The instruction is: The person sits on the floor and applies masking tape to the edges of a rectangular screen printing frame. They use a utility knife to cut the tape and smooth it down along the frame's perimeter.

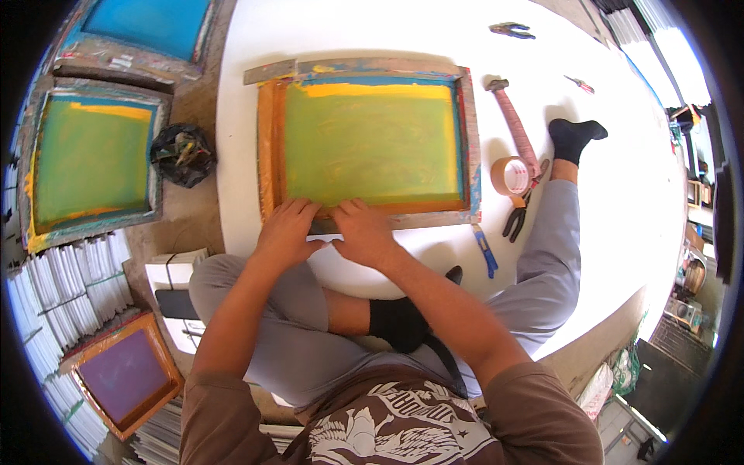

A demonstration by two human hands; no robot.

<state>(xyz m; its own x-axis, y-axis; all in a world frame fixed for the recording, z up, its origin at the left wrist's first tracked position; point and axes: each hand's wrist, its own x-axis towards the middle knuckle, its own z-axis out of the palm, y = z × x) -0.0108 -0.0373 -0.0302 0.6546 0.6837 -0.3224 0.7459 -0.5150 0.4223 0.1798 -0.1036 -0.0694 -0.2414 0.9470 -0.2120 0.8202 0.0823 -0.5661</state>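
A screen printing frame (467, 139) lies flat on the white surface before me. Its mesh (368, 143) is olive green, with yellow and blue paint along the edges. Brown tape (271, 147) runs down the left inside edge, and a brown strip also shows along the near edge. My left hand (287, 235) and my right hand (366, 236) sit side by side on the near rail, closed over it. Their fingertips reach the inner edge and the thumbs point toward each other on the near side. What lies beneath the fingers is hidden.
Right of the frame lie a hammer (515, 124), a tape roll (510, 176), black-handled pliers (514, 222) and a blue cutter (486, 252). More pliers (511, 31) lie farther off. Another green screen (97, 159) and a black bag (184, 155) are at the left. My legs flank the near side.
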